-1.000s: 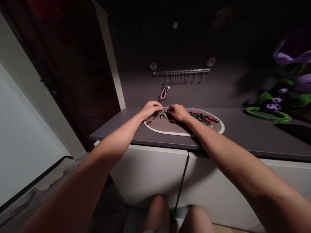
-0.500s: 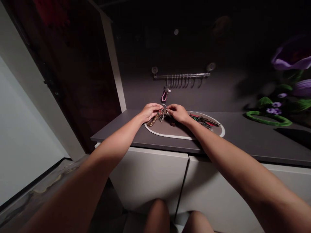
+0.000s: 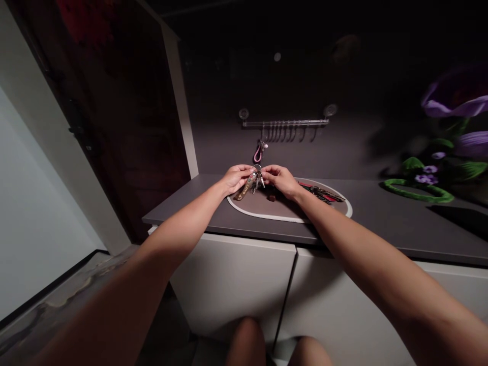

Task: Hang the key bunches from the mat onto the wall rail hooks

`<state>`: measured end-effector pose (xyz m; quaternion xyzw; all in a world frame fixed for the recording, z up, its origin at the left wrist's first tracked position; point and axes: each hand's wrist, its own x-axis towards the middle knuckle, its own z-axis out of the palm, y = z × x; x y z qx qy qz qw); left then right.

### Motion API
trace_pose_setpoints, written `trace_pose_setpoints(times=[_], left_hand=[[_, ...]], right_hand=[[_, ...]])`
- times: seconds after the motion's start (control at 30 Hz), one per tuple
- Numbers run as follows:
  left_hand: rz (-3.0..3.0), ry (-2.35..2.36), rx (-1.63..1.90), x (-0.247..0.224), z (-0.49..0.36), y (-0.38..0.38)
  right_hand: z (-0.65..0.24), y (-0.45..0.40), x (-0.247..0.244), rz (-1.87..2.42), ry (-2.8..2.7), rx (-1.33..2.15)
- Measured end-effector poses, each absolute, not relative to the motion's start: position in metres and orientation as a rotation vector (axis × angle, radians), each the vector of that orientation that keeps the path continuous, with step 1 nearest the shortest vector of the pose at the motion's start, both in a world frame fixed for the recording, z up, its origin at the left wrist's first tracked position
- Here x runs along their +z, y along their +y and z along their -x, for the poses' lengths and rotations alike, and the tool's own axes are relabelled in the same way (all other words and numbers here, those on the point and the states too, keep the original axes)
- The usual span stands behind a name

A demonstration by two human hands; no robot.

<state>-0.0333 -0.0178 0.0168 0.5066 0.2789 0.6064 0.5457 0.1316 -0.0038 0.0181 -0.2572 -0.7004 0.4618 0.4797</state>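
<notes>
Between my hands, over an oval brown mat [image 3: 263,214] with a white rim, hangs a key ring [image 3: 257,168] with several metal keys [image 3: 257,183]. A brown strap [image 3: 244,191] with light lettering dangles from the same bunch. My left hand [image 3: 235,179] pinches the ring's left side, close to the strap. Its right side is pinched by the fingers of my right hand [image 3: 280,180]. A small dark red-brown piece [image 3: 271,197] lies on the mat below. More key bunches [image 3: 324,193] lie at the mat's right, partly behind my right forearm.
A clear hook rail [image 3: 285,123] is fixed to the dark wall, with a pink loop keychain [image 3: 258,151] on its left hook. Purple flowers [image 3: 453,107] and a green ring [image 3: 415,190] stand at the right of the grey counter [image 3: 385,229]. White cabinet doors [image 3: 236,274] are below.
The keys and lettered strap have turned slightly between my fingers, so the strap hangs more openly. Both hands keep their hold on the ring. The view has tilted slightly up.
</notes>
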Motion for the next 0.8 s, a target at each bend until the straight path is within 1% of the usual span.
trace_pose_setpoints(times=[0.47,0.67,0.8], left_hand=[[-1.218,0.642,1.410,0.0168,0.0322,-0.0186],[-1.291,0.695,1.351,0.0164,0.0307,-0.0217],[-1.333,0.738,1.386,0.0167,0.0273,-0.0233]], right_hand=[[-0.1329,-0.0028,0.0194,0.638,-1.626,1.118],[-0.1334,-0.0067,0.0200,0.598,-1.608,1.150],[-0.1329,-0.0112,0.0226,0.575,-1.540,1.187]])
